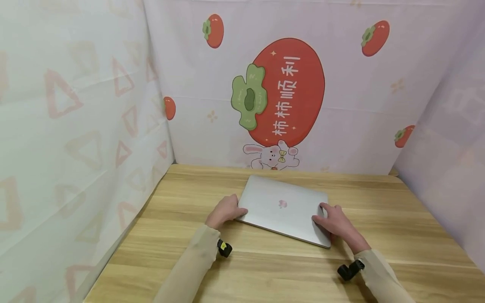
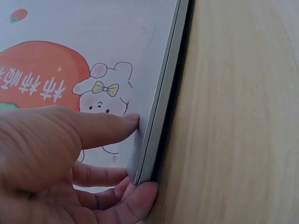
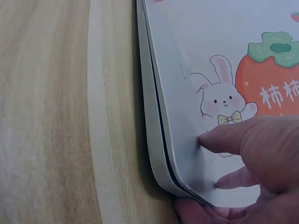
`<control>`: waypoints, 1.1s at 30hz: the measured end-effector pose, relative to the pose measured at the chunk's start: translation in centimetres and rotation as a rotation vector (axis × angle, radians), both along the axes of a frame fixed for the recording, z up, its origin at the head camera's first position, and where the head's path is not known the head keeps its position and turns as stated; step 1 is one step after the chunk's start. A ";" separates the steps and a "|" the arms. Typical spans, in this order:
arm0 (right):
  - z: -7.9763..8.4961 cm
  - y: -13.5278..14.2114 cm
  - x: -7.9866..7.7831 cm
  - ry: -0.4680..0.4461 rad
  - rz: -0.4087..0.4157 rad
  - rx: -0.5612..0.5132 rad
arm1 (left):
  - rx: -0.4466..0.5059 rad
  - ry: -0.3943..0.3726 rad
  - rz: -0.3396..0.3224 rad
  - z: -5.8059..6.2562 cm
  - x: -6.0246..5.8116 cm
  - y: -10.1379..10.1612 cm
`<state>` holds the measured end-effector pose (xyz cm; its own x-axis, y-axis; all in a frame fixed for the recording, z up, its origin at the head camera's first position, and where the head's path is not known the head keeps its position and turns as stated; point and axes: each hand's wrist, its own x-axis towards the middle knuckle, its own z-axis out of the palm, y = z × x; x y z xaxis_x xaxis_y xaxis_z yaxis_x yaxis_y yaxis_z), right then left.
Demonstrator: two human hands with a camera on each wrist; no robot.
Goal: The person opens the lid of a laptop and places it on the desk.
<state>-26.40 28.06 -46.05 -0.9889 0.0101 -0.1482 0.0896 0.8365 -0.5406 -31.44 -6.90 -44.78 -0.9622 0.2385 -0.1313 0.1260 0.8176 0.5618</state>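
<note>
A shut silver laptop lies slightly askew on the wooden table. My left hand holds its near left corner. In the left wrist view a finger lies on the lid and the thumb wraps the corner from below. My right hand holds the near right corner. In the right wrist view a fingertip touches the lid, which mirrors the backdrop. The thumb sits under the corner. A thin gap shows there between lid and base.
Printed cloth walls close in the table on the left, back and right. Bare wood lies around the laptop. Small black cameras sit on both wrists.
</note>
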 end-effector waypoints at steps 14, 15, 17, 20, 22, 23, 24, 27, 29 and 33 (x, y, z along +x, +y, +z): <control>-0.2 -0.9 -0.9 -0.070 -0.010 -0.062 | -0.005 -0.004 -0.003 0.1 0.9 -1.0; -0.2 -1.0 -0.9 -0.072 -0.010 -0.060 | -0.006 -0.002 -0.007 0.1 1.0 -1.1; -0.2 -1.1 -1.0 -0.070 -0.011 -0.054 | -0.015 0.000 -0.010 0.0 1.1 -1.3; -0.2 -1.3 -1.1 -0.060 -0.008 -0.046 | -0.014 -0.002 -0.003 0.0 1.2 -1.5; -0.2 -1.4 -1.2 -0.053 -0.002 -0.043 | -0.003 -0.010 0.006 -0.1 1.3 -1.7; -0.1 -1.5 -1.2 -0.049 0.004 -0.041 | 0.005 -0.016 0.007 -0.1 1.4 -1.8; -0.1 -1.5 -1.3 -0.047 0.008 -0.041 | 0.013 -0.019 0.009 -0.1 1.5 -1.9; -0.2 -1.7 -1.5 -0.035 0.021 -0.033 | 0.027 -0.037 0.015 -0.2 1.6 -2.2; -0.2 -1.7 -1.6 -0.024 0.029 -0.027 | 0.026 -0.048 0.016 -0.2 1.6 -2.4; -0.2 -1.8 -1.8 -0.019 0.040 -0.027 | 0.015 -0.064 0.009 -0.1 1.8 -2.7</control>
